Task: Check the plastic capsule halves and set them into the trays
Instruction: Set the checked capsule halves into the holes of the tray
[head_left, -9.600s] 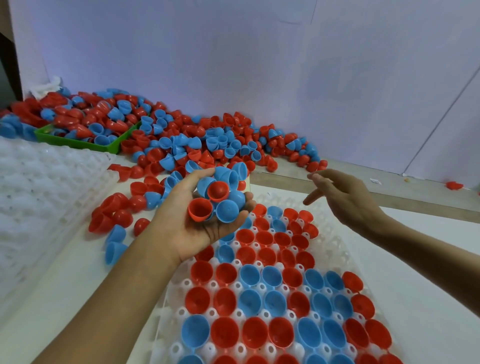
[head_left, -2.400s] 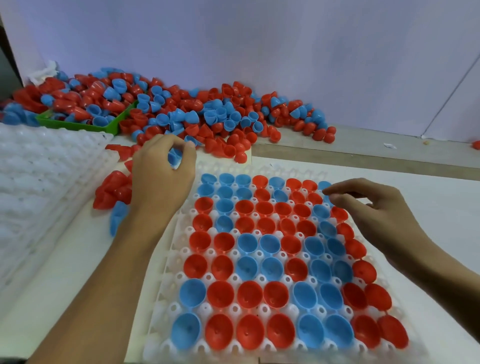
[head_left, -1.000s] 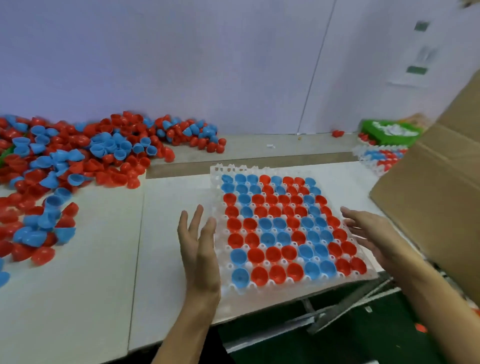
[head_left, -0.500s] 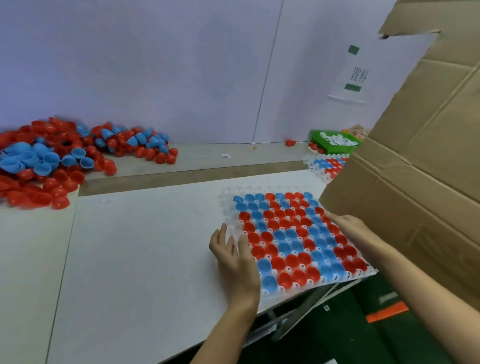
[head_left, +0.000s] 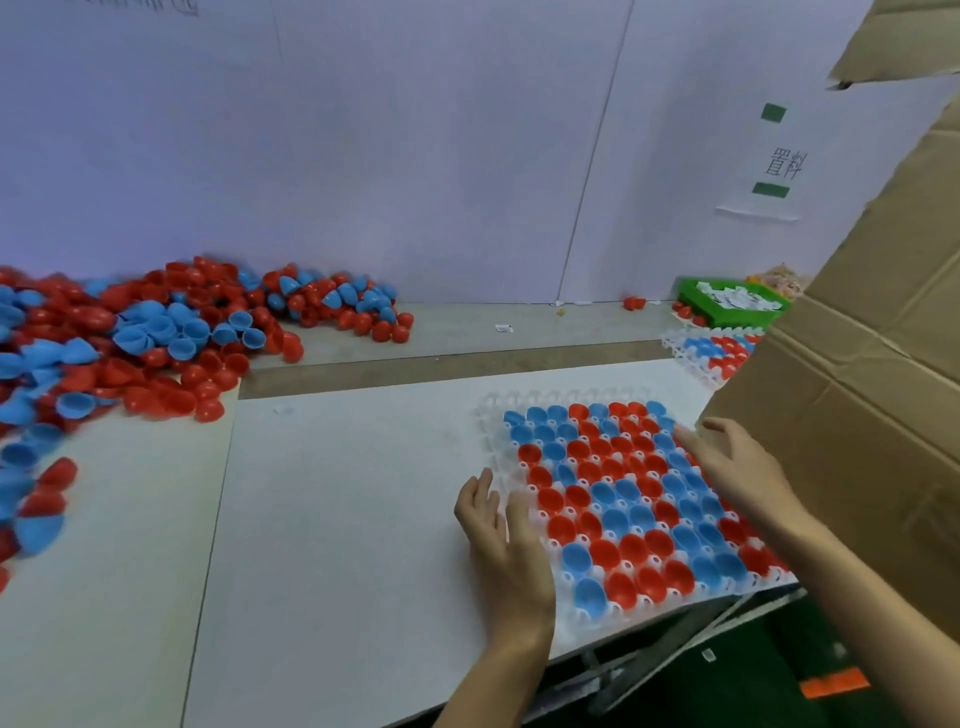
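- Capsule halves (head_left: 618, 499), red and blue, fill the white tray (head_left: 491, 415).
- Left hand (head_left: 501, 530): straight fingers against the tray's left edge.
- Right hand (head_left: 737, 467): extended fingers resting on its right side.

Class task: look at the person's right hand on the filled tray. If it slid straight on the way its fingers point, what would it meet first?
Probably only more capsule halves along the tray's far right edge; the right hand points that way. The cardboard box stands close alongside.

Filled tray (head_left: 491, 415) lies on table (head_left: 337, 519). Loose capsule pile (head_left: 156, 332) far left of tray; cardboard box (head_left: 857, 415) immediately right; second tray (head_left: 675, 340) behind-right of it.
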